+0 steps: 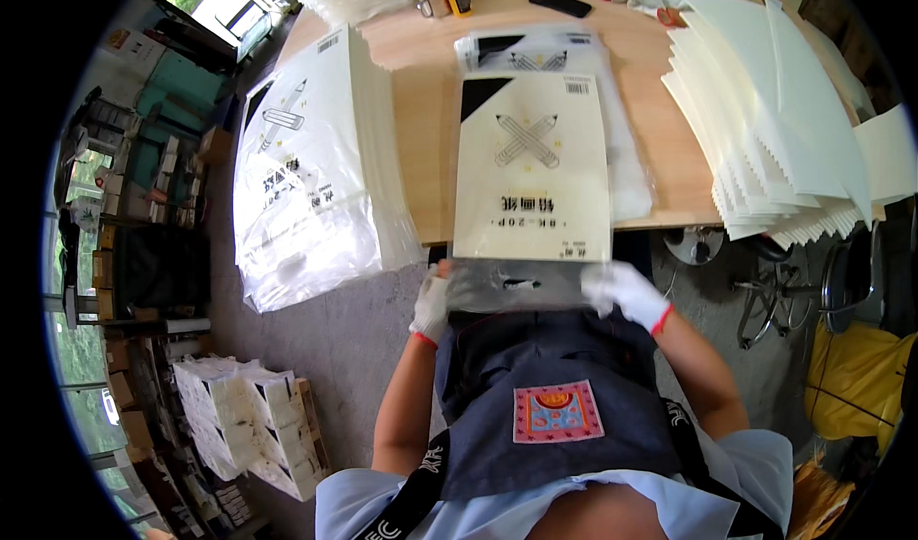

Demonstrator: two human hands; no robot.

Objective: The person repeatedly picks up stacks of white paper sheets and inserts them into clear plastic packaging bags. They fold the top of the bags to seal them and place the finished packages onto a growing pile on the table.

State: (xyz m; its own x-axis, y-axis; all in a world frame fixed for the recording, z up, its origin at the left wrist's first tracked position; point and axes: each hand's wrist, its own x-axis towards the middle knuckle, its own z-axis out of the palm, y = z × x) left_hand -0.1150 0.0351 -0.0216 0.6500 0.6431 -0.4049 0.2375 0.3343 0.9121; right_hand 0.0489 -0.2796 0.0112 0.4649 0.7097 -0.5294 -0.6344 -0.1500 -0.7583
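A cream paper pad [532, 172] with a crossed-pencils drawing lies in a clear plastic sleeve [512, 286] at the near edge of the wooden table [426, 148]. My left hand [431, 303], in a white glove, grips the sleeve's open flap at its left corner. My right hand [622, 289], also gloved, pinches the flap's right corner. The flap hangs over the table edge above my dark apron [545, 387]. More sleeved pads [535, 52] lie under and behind it.
A tall stack of bagged pads [311, 167] overhangs the table's left side. Fanned cream sheets [775, 119] pile at the right. A phone [560, 2], tape and small tools lie at the far edge. White boxes [249, 425] stand on the floor at the left, a stool [765, 282] to the right.
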